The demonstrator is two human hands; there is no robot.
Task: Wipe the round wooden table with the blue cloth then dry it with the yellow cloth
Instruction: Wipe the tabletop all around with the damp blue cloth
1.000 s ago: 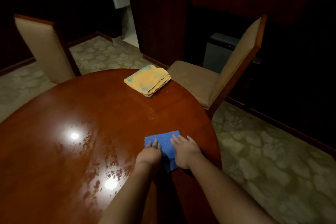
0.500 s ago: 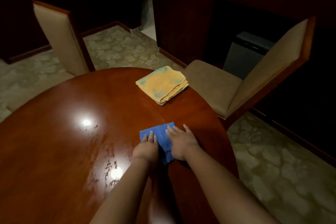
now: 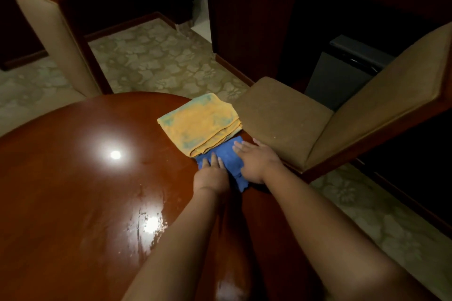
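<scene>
— Where are you in the job?

— Wet pass, I'd say. Nearest me the round wooden table (image 3: 73,203) shows damp streaks under the ceiling-light glare. Beyond that, my left hand (image 3: 211,176) and right hand (image 3: 255,162) lie side by side, fingers straight and flat, both pressing the blue cloth (image 3: 228,159) onto the top near the right-hand rim; neither is curled round it

— And the yellow one?

— The yellow cloth (image 3: 201,123) sits folded just past my fingertips, near the far edge. The blue cloth's front edge touches it, perhaps tucks slightly under; I can't tell which

— So what next?

— I judge the wood under that folded cloth isn't wiped. The next move calls for lifting or shifting it with one hand so the blue one can pass, without shoving it off toward the padded chair (image 3: 281,115) just beyond the rim. Drying hasn't begun

— Anything else out there?

— A second chair (image 3: 51,32) at the far left, on the floral carpet (image 3: 151,61)
</scene>
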